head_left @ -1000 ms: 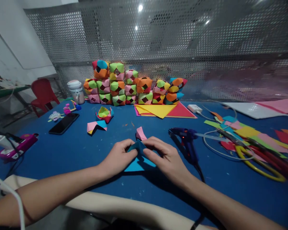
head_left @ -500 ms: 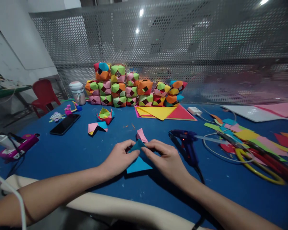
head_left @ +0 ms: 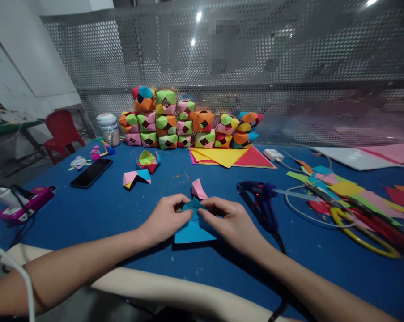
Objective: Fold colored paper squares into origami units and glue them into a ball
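Observation:
A blue sheet of paper (head_left: 194,231) lies low over the table between my two hands, its upper part creased. My left hand (head_left: 168,219) pinches its left upper side between thumb and fingers. On the right side, my right hand (head_left: 227,219) grips the paper the same way, with the thumb on top. Just beyond the fingertips sits a small folded pink paper piece (head_left: 198,189). Further left are a joined pink, yellow and blue folded piece (head_left: 137,178) and a partly built paper unit (head_left: 148,161).
A glue gun (head_left: 262,201) with a lit red light lies right of my hands. Cut paper strips (head_left: 352,190) and yellow-handled scissors (head_left: 359,239) are further right. Stacked paper blocks (head_left: 166,123) stand at the back. A phone (head_left: 91,173) and a purple power strip (head_left: 27,205) lie left.
The raised blue point between my fingers is now lower and flatter, and my thumbs have moved slightly apart. More of the creased upper part shows.

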`<state>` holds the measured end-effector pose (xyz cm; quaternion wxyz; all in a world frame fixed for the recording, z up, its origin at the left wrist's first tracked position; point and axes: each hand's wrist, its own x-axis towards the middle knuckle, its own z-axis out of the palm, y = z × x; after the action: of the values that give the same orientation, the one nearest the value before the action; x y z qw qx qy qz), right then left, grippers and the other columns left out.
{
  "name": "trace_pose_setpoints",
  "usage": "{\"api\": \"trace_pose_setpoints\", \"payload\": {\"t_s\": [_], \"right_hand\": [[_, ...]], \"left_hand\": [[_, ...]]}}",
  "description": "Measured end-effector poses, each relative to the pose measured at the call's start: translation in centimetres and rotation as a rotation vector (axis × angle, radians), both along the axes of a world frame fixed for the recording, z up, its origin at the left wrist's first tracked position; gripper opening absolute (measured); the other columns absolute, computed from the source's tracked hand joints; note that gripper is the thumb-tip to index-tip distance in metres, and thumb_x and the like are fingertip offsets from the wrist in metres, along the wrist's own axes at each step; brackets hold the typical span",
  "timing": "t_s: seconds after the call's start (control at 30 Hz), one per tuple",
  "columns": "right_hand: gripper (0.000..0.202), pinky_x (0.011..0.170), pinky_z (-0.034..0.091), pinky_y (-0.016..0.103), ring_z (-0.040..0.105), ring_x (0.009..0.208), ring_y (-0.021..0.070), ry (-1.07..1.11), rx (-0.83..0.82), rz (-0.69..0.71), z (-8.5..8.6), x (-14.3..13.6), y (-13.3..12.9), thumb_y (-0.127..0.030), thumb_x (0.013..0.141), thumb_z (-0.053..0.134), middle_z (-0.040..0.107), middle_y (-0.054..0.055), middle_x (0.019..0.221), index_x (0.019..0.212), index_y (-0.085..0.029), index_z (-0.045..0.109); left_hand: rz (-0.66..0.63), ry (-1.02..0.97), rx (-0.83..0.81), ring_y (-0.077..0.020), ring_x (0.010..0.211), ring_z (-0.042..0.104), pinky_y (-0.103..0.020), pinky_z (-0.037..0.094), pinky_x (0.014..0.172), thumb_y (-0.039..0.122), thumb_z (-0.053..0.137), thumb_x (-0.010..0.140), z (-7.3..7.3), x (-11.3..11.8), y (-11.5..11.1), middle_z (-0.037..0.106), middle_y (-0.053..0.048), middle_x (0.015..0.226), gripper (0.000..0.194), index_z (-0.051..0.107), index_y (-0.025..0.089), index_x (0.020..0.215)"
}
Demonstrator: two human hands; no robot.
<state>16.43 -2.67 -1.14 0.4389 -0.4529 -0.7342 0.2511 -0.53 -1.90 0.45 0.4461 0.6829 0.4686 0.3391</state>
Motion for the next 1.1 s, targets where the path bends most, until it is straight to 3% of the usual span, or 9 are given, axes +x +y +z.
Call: {"api": "trace_pose_setpoints", "payload": {"t_s": [0.27, 0.53, 0.8, 1.1], "right_hand": [[0.018, 0.060, 0.045, 0.025, 0.058, 0.067, 0.0141, -0.011, 0.067, 0.167, 0.3, 0.5, 0.1, -0.018, 0.080, 0.049, 0.067, 0.003, 0.077, 0.082, -0.020, 0.066], [0.024, 0.060, 0.045, 0.026, 0.056, 0.066, 0.0125, -0.039, 0.204, 0.263, -0.3, 0.8, 0.2, -0.013, 0.083, 0.045, 0.062, 0.003, 0.073, 0.088, -0.020, 0.068], [0.026, 0.062, 0.047, 0.028, 0.058, 0.066, 0.0135, -0.067, 0.297, 0.243, 0.0, 0.7, -0.1, -0.010, 0.080, 0.044, 0.063, 0.005, 0.075, 0.090, -0.018, 0.067], [0.018, 0.068, 0.048, 0.027, 0.059, 0.076, 0.0145, -0.039, 0.297, 0.250, -0.4, 0.5, -0.2, -0.014, 0.084, 0.051, 0.063, 0.006, 0.084, 0.097, -0.018, 0.062]], "left_hand": [[-0.051, -0.115, -0.239, -0.0085, 0.058, 0.047, -0.020, 0.034, 0.057, 0.013, 0.053, 0.066, 0.8, -0.6, 0.4, 0.057, 0.003, 0.064, 0.015, 0.063, 0.015, 0.077], [-0.073, -0.162, -0.301, -0.0095, 0.062, 0.050, -0.022, 0.036, 0.062, 0.013, 0.054, 0.066, 1.3, -0.6, 0.2, 0.060, 0.002, 0.068, 0.014, 0.064, 0.014, 0.076], [-0.143, -0.099, -0.247, -0.0093, 0.062, 0.049, -0.021, 0.036, 0.060, 0.017, 0.055, 0.069, 1.5, -0.8, 0.0, 0.057, 0.001, 0.071, 0.016, 0.060, 0.014, 0.084], [-0.077, -0.012, -0.031, -0.0105, 0.071, 0.052, -0.021, 0.040, 0.064, 0.014, 0.057, 0.070, 1.2, -0.4, -0.2, 0.059, 0.001, 0.076, 0.008, 0.058, 0.014, 0.078]]}}
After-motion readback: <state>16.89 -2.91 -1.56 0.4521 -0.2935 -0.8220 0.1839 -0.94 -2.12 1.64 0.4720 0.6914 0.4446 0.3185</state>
